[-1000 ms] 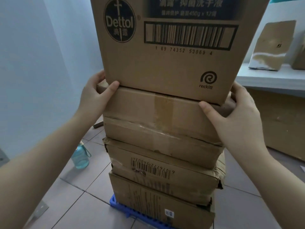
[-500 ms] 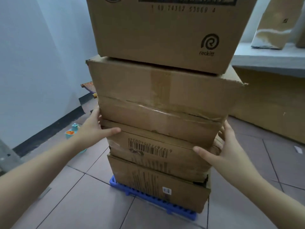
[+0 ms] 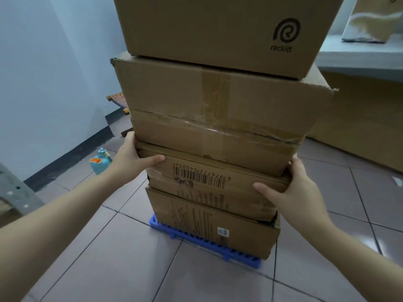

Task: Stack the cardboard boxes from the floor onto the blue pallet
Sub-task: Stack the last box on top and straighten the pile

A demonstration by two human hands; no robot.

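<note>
Several cardboard boxes stand stacked on the blue pallet (image 3: 205,245) on the tiled floor. The bottom box (image 3: 209,227) carries a small white label. On it lies a flat barcode box (image 3: 218,192), then a large taped box (image 3: 218,110), then a top box (image 3: 218,29) printed "reckitt". My left hand (image 3: 133,155) clasps the barcode box's left corner, thumb on its front. My right hand (image 3: 292,188) clasps its right corner the same way. The fingers of both hands are hidden behind the box.
A teal bottle (image 3: 100,163) stands on the floor left of the stack, near the blue wall. A grey metal frame (image 3: 13,192) sits at the far left. Behind right, a grey ledge (image 3: 359,55) holds cardboard, with a cardboard sheet (image 3: 359,127) under it.
Both hands have dropped from the top edge of the taped box down to the corners of the barcode box. The view has tilted downward.
</note>
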